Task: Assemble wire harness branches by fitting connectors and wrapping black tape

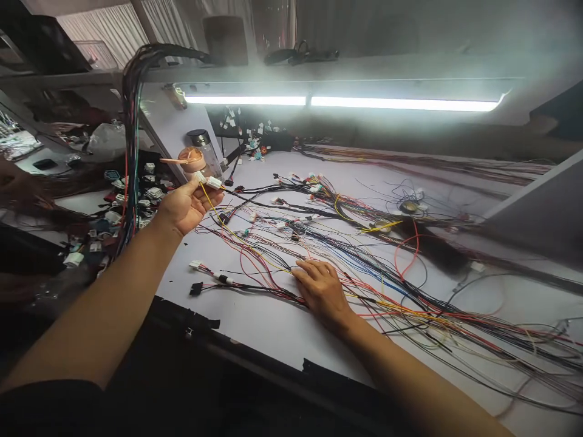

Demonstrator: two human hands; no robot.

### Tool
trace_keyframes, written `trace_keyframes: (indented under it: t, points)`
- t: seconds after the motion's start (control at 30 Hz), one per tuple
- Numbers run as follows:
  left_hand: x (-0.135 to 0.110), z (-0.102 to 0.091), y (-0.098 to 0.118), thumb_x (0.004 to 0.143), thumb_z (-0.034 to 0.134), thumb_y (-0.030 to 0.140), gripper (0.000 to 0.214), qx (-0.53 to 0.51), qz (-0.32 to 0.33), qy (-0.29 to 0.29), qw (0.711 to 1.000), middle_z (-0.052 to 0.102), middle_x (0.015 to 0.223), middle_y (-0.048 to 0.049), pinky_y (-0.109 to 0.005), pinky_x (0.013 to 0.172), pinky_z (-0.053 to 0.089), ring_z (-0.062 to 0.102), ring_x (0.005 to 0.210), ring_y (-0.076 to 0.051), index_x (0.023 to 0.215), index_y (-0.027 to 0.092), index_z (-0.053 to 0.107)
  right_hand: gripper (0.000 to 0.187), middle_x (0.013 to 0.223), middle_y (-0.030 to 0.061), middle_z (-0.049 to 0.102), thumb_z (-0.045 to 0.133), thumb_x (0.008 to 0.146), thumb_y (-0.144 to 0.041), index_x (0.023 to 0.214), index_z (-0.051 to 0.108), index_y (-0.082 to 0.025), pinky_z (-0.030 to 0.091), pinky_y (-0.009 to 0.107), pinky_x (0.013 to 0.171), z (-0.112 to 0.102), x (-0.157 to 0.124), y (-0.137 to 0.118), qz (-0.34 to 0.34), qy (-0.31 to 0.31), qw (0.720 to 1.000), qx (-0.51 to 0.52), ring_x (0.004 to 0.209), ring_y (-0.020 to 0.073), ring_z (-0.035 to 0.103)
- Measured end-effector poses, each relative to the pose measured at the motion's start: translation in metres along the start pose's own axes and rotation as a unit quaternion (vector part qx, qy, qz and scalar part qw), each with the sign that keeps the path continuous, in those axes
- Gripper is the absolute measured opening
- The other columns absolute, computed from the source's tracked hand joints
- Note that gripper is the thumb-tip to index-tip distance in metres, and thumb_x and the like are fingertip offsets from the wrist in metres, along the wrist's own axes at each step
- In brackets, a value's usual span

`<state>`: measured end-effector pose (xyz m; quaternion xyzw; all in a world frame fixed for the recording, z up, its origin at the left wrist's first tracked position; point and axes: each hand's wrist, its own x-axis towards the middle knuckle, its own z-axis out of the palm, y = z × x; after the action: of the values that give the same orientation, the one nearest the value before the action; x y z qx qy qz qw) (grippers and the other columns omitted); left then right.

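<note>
My left hand (184, 205) is raised over the left part of the white table. Its thumb and fingers are closed on a white plug connector (199, 177) with a yellow wire (237, 235) hanging from it. A second white connector (214, 182), on a dark cable, lies against the same fingers. The yellow wire runs down to the right towards my right hand (321, 288), which is low over the harness wires (378, 297). Its fingers are bent and pressed together on the wires; the fingertips are partly hidden. A white connector (197, 265) and a black connector (196, 289) lie left of that hand.
A glass jar with a dark lid (198, 138) and an orange tape roll (192, 159) stand behind my left hand. A thick cable bundle (131, 121) hangs at the left, near piled connectors (152, 194). Lit tubes (401, 104) run under the shelf. Black tape (209, 323) marks the front edge.
</note>
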<state>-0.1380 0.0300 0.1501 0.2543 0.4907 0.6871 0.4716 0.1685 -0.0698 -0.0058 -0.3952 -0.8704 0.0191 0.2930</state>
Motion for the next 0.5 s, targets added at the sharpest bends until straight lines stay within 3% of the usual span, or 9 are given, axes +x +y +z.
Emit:
trace_keyframes:
  t: [0.23, 0.4, 0.5]
  points:
    - [0.009, 0.02, 0.026, 0.095, 0.045, 0.011, 0.019, 0.037, -0.033, -0.022, 0.999, 0.05, 0.129, -0.0289, -0.056, 0.093, 0.044, 0.043, 0.129, -0.039, 0.092, -0.006, 0.053, 0.027, 0.127, 0.0068, 0.063, 0.053, 0.093, -0.023, 0.118, 0.062, -0.022, 0.037, 0.041, 0.099, -0.001, -0.001, 0.001, 0.016, -0.024, 1.0, 0.007, 0.119, 0.0228, 0.052]
    - [0.021, 0.042, 0.042, 0.094, 0.044, 0.014, 0.027, 0.094, -0.036, -0.092, 0.991, 0.037, 0.14, -0.0322, -0.047, 0.08, 0.05, 0.042, 0.123, -0.044, 0.099, -0.012, 0.048, 0.032, 0.129, 0.0076, 0.061, 0.053, 0.093, -0.024, 0.124, 0.059, -0.021, 0.036, 0.042, 0.101, -0.002, -0.001, 0.003, 0.025, -0.031, 0.999, 0.013, 0.121, 0.0234, 0.051]
    - [0.022, 0.047, 0.041, 0.093, 0.049, 0.016, 0.027, 0.106, -0.028, -0.095, 0.989, 0.036, 0.141, -0.0324, -0.045, 0.081, 0.051, 0.043, 0.124, -0.043, 0.102, -0.009, 0.049, 0.034, 0.131, 0.008, 0.06, 0.052, 0.093, -0.023, 0.126, 0.057, -0.02, 0.036, 0.042, 0.101, -0.004, -0.001, 0.002, 0.024, -0.025, 0.999, 0.011, 0.121, 0.0239, 0.051]
